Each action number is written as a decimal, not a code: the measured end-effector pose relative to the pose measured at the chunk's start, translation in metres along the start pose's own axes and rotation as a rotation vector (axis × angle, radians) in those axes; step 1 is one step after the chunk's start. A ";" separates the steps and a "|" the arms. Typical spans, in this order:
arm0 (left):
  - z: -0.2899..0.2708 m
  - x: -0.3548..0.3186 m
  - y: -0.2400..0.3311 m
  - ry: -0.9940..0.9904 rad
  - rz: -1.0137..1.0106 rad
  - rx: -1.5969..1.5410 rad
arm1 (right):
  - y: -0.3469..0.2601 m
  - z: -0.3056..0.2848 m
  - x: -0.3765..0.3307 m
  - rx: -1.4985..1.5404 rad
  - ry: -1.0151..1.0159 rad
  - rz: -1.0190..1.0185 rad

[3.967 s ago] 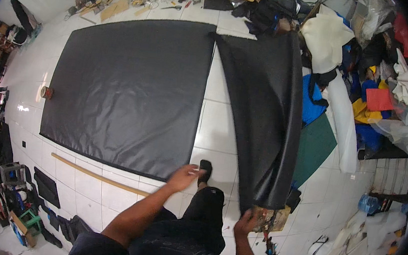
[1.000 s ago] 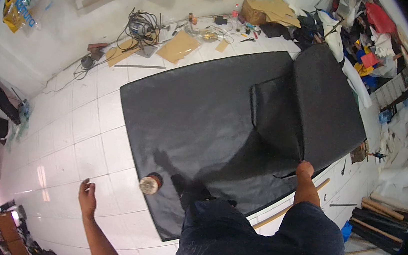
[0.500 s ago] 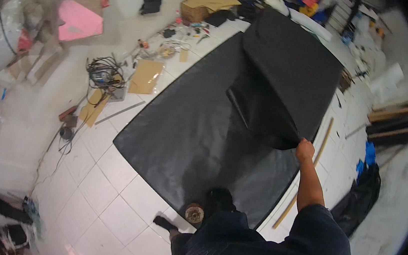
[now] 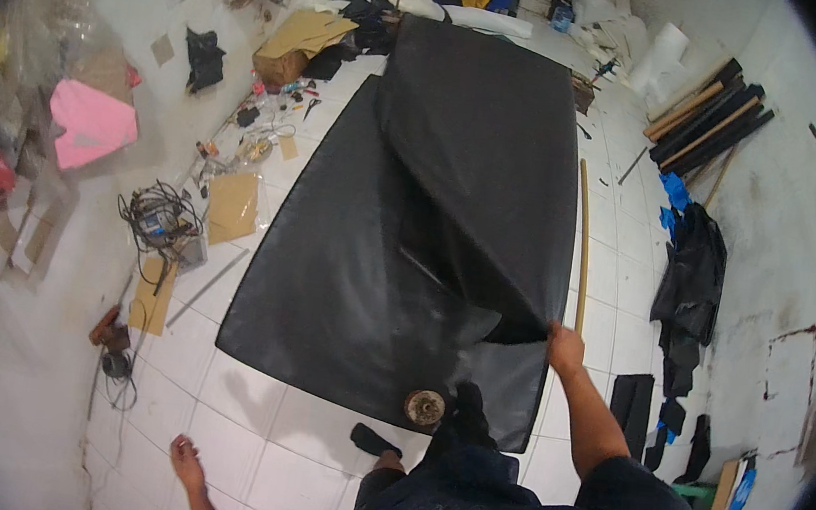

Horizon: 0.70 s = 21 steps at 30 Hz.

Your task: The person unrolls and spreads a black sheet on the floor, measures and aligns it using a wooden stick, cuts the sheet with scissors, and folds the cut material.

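A large sheet of smooth black material, like leatherette [image 4: 327, 256], lies over the tiles, its upper layer folded across the far right part. My right hand [image 4: 566, 350] is closed on the edge of this upper layer, lifting it so that a dark hollow shows beneath. Over the tiles at the lower left hangs my left hand [image 4: 186, 459], empty, its fingers loosely bent and apart. A round brownish, spool-like object [image 4: 425, 407] rests on the sheet's near end, close to my feet.
Right of the sheet lies a long wooden stick [image 4: 582, 245]. Coiled cables [image 4: 160, 222], cardboard pieces [image 4: 233, 207] and a metal strip [image 4: 207, 288] are along the left. Dark rolls [image 4: 710, 118] lean at the right wall, with black scraps [image 4: 693, 267] below. Cluttered materials fill the far end.
My left hand has come into view at the lower left. The right hand still grips the sheet, its edge drawn nearer to me. The view has turned, showing more of the right wall.
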<state>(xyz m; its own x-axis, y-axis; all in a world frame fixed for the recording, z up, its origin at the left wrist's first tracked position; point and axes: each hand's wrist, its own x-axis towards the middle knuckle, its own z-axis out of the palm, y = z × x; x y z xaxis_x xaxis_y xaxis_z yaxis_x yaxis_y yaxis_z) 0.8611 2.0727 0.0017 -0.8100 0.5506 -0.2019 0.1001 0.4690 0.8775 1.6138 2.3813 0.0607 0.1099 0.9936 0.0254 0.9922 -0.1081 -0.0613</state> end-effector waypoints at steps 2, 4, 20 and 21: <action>0.019 0.001 -0.001 -0.170 -0.036 -0.121 | -0.021 0.003 -0.052 0.030 -0.042 0.015; 0.048 -0.018 -0.023 -0.372 -0.086 -0.028 | -0.037 -0.002 -0.098 0.087 0.021 -0.032; 0.101 -0.101 -0.105 -0.849 -0.109 0.813 | 0.020 0.027 -0.288 0.340 0.099 0.144; 0.118 -0.090 -0.118 -0.856 -0.092 0.833 | 0.029 0.055 -0.289 0.328 0.222 0.135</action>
<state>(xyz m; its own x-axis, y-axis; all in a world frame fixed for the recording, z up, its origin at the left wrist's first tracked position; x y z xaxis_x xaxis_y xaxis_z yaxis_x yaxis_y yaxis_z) 0.9903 2.0498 -0.1350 -0.2181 0.6247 -0.7498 0.6614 0.6596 0.3571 1.6072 2.0931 -0.0029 0.2831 0.9363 0.2078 0.9009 -0.1854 -0.3924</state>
